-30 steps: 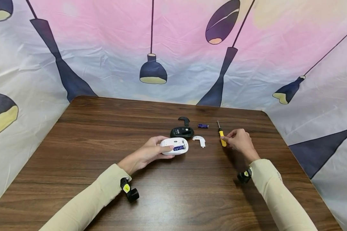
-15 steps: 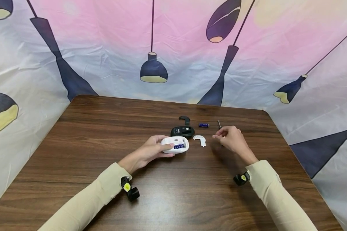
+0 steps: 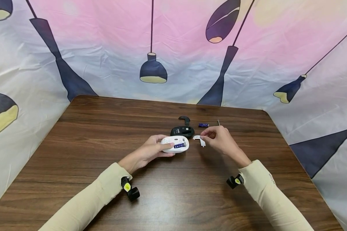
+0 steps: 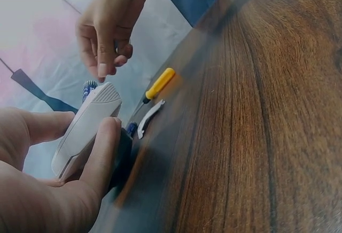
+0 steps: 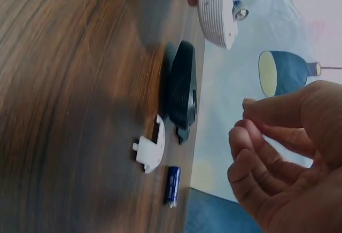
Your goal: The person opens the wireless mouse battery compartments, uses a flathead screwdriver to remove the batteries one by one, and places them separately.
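Note:
My left hand (image 3: 147, 150) grips a white computer mouse (image 3: 168, 141), its underside turned up. A blue battery (image 3: 180, 145) sits in its open compartment; in the left wrist view one battery end (image 4: 89, 87) sticks up past the shell. My right hand (image 3: 222, 140) hovers above the white battery cover (image 3: 203, 143), thumb and fingers loosely bent with nothing between them. In the right wrist view that cover (image 5: 150, 152) lies on the table, apart from the fingers. Part of it is hidden by the hand in the head view.
Behind the white mouse lies a black mouse (image 3: 177, 131), underside up, with its black cover (image 3: 186, 120) beyond. A loose blue battery (image 3: 203, 125) lies to the right. The yellow screwdriver (image 4: 161, 82) is mostly hidden behind my right hand in the head view. A printed cloth hangs behind the table.
My right hand has moved left, from the screwdriver's handle to above the white cover. The left hand holds the white mouse in nearly the same place.

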The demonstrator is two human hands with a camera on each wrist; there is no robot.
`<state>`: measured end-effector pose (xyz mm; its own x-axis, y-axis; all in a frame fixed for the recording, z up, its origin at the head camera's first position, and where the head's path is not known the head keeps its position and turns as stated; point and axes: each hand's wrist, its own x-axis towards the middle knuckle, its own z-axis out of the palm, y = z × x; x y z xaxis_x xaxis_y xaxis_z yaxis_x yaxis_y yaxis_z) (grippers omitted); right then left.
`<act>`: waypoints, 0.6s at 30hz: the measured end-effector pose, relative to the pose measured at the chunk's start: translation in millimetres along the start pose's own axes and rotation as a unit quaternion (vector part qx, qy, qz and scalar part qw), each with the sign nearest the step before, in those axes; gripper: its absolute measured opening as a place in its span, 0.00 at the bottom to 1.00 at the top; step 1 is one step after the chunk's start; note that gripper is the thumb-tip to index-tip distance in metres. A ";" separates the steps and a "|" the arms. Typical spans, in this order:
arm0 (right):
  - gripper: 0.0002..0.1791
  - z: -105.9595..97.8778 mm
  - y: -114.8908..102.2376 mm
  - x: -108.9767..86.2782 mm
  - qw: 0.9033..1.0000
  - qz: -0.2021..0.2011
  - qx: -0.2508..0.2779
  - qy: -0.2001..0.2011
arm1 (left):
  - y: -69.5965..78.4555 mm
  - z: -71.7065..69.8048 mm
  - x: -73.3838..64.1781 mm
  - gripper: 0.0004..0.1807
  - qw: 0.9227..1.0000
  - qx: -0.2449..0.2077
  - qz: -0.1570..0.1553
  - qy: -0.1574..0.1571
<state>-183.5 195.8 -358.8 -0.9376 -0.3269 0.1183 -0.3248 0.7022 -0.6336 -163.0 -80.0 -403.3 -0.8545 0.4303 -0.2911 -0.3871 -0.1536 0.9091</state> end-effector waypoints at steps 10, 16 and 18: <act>0.07 14.6 -10.9 3.2 0.994 -0.091 0.050 -0.028 | 0.3 0.0 1.4 0.27 1.000 0.000 -0.004 0.005; 0.11 24.2 -14.3 5.0 0.991 -0.116 0.044 -0.047 | 1.2 -0.3 2.3 0.27 1.000 0.003 -0.008 0.004; 0.12 27.1 -15.3 5.1 0.990 -0.120 0.046 -0.052 | 1.5 0.0 2.4 0.28 1.000 0.003 -0.010 0.005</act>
<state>-179.9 166.3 -369.3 -0.8149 -0.5445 0.1983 -0.5204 0.5371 -0.6639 -165.7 -79.2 -402.7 -0.8501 0.4248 -0.3111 -0.4012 -0.1401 0.9052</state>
